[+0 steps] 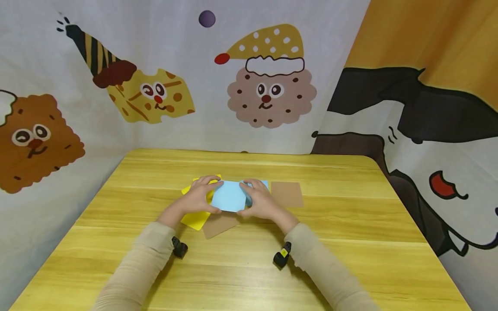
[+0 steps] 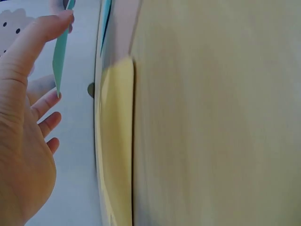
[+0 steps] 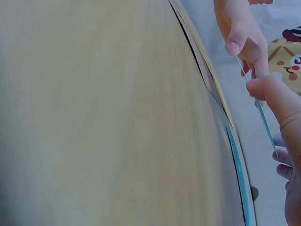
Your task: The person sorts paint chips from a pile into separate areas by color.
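Observation:
A light blue sheet of paper (image 1: 228, 196) is held up above the table's middle, its broad face turned toward me. My left hand (image 1: 196, 198) pinches its left edge between thumb and fingers. On the opposite side my right hand (image 1: 261, 202) pinches the right edge the same way. In the left wrist view the blue sheet (image 2: 60, 56) appears nearly edge-on, under the thumb. The right wrist view shows both hands on the thin blue sheet (image 3: 264, 120), off the tabletop.
Yellow sheets (image 1: 196, 220) lie under and behind the left hand. A brown sheet (image 1: 220, 225) lies below the held one, partly covered. Another brown sheet (image 1: 287, 194) is right of the right hand, beside more blue paper (image 1: 264, 183). A printed curtain (image 1: 163, 138) hangs behind the wooden table (image 1: 249, 276).

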The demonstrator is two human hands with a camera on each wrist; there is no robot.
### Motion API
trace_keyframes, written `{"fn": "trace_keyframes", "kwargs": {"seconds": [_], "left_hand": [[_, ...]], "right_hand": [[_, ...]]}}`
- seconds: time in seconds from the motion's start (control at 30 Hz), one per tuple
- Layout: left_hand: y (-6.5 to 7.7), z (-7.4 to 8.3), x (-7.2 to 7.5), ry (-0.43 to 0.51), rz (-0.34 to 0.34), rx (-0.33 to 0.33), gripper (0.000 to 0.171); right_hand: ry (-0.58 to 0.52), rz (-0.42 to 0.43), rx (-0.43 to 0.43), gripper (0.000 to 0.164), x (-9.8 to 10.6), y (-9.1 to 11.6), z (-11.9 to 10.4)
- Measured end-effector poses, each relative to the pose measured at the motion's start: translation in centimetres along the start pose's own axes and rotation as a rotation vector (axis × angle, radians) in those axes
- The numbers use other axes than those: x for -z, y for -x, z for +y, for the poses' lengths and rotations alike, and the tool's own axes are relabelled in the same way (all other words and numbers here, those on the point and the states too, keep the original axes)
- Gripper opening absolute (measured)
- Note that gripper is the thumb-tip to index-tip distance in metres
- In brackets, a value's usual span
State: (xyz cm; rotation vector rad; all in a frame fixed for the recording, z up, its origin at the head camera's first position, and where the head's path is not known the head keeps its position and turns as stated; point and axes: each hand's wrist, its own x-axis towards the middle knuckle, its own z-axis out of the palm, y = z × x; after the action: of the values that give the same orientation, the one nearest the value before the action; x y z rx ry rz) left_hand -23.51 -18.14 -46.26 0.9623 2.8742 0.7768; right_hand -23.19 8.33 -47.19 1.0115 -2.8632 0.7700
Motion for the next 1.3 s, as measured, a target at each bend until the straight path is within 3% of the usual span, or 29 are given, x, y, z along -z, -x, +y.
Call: {"fn": "trace_keyframes", "kwargs": {"seconds": [0.63, 0.9, 1.3], "left_hand": [[-5.1, 2.2, -3.8, 0.037, -0.025, 0.073, 0.094], [-6.3, 3.1, -4.4, 0.023, -0.053, 0.108, 0.093], [-7.1, 2.8, -5.3, 0.016, -0.082, 0.168, 0.091]], "right_hand": [[-0.017, -0.071, 0.001, 0.096, 2.8, 1.4, 5.6], [-0.019, -0.132, -0.038, 0.094, 3.3, 1.5, 6.9], [-0.004, -0.202, -0.070, 0.092, 3.1, 1.2, 7.8]]}}
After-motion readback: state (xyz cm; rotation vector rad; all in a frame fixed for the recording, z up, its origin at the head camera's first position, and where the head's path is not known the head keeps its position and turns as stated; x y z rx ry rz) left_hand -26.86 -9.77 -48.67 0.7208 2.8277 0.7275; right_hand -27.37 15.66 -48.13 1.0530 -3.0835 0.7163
